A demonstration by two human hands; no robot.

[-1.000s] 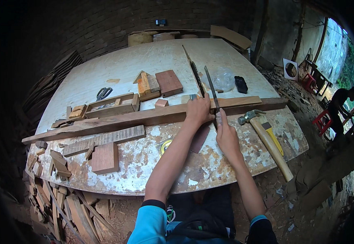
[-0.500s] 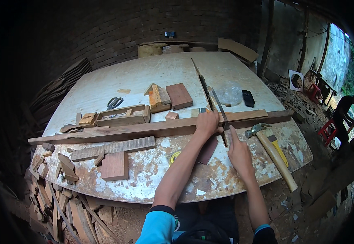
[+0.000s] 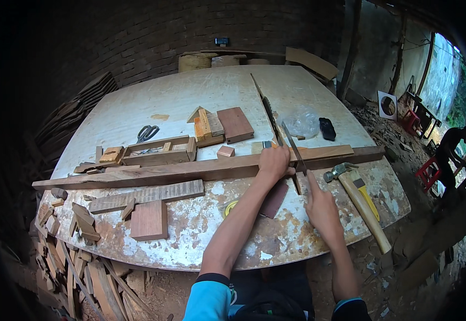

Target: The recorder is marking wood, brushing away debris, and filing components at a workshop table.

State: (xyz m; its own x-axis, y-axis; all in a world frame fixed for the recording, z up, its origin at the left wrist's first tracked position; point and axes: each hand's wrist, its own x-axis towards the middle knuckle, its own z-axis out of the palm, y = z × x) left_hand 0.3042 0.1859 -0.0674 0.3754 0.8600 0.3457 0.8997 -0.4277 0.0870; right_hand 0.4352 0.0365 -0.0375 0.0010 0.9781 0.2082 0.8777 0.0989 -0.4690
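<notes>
Brick walling [image 3: 152, 59] was noted behind the pale, stained tabletop [image 3: 190, 91], and a co-worker [image 3: 452, 147] was seen bent forward at far right, near a red stool [image 3: 429, 172]. A long timber beam [image 3: 201, 174] was laid across the tabletop from left to right, with a lighter wooden strip [image 3: 326, 152] placed along its right part. Over the beam, just left of that strip's middle, the left hand [image 3: 274, 162] was set; how far its fingers were closed could not be told. By the fingers of the right hand [image 3: 323, 206], a long, narrow metal tool [image 3: 295, 148] was gripped at its near end, its shaft slanted away across the beam; contact with the wood could not be confirmed. Right of the right hand, a claw hammer [image 3: 358, 198] was laid beside a yellow-handled tool [image 3: 370, 202]. Partly covered by the left forearm, a yellow tape measure [image 3: 230, 207] was observed near a dark red sheet [image 3: 275, 200]. Left of these, a reddish block [image 3: 149, 220] was placed below a ridged grey strip [image 3: 152, 195]. Beyond the beam, scissors [image 3: 148, 134], an open wooden box [image 3: 158, 157] and a clear plastic bag [image 3: 301, 123] were recorded.
</notes>
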